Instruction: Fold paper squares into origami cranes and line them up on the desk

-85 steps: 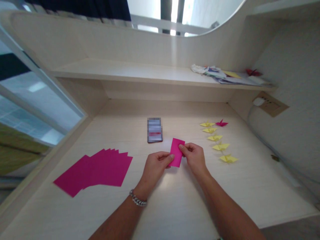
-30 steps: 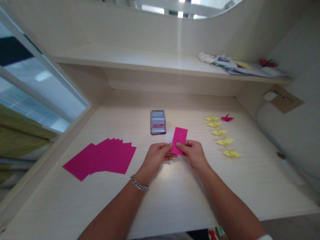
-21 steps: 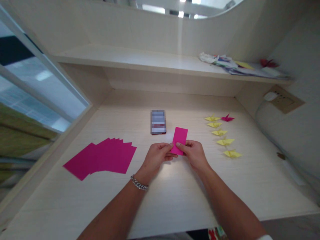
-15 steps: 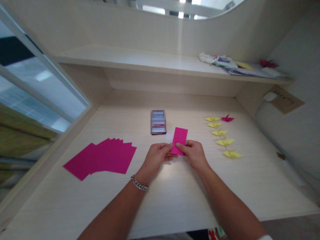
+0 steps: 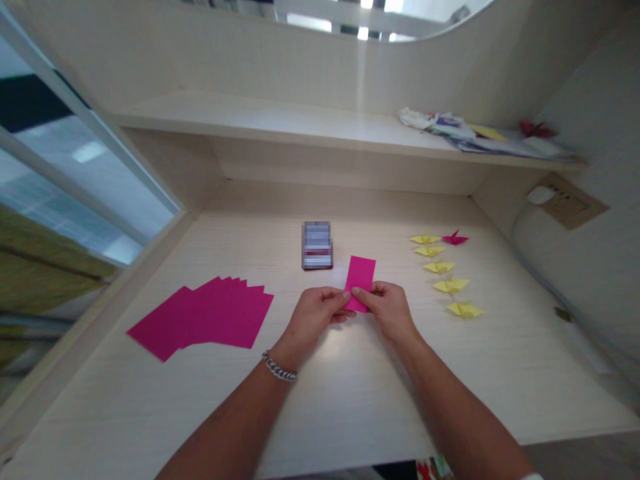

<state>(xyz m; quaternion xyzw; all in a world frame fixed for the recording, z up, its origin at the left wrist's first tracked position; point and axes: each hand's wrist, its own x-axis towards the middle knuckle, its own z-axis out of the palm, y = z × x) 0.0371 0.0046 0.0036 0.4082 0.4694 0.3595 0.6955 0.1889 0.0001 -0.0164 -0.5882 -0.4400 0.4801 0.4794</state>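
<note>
A bright pink sheet of paper (image 5: 361, 272), folded into a narrow rectangle, is held upright-looking between both hands over the desk. My left hand (image 5: 320, 307) pinches its lower left edge, thumb on the front. On the lower right, my right hand (image 5: 387, 305) grips it with the thumb pressed flat near the middle; the fingers behind are partly hidden. Left of my hands lies a fan of pink paper sheets (image 5: 215, 313). To the right, several yellow paper cranes (image 5: 440, 267) form a column, with one pink paper crane (image 5: 455, 238) beside the farthest.
A phone-like device (image 5: 317, 245) with a blurred screen lies behind my hands. The desk (image 5: 320, 400) is bounded by a raised shelf (image 5: 280, 120) bearing papers (image 5: 450, 127) at the right. A cable (image 5: 530, 267) runs from the wall socket (image 5: 567, 200) down the right side.
Barely anything differs. My left thumb has shifted slightly to the right on the folded pink paper; my right hand keeps its hold.
</note>
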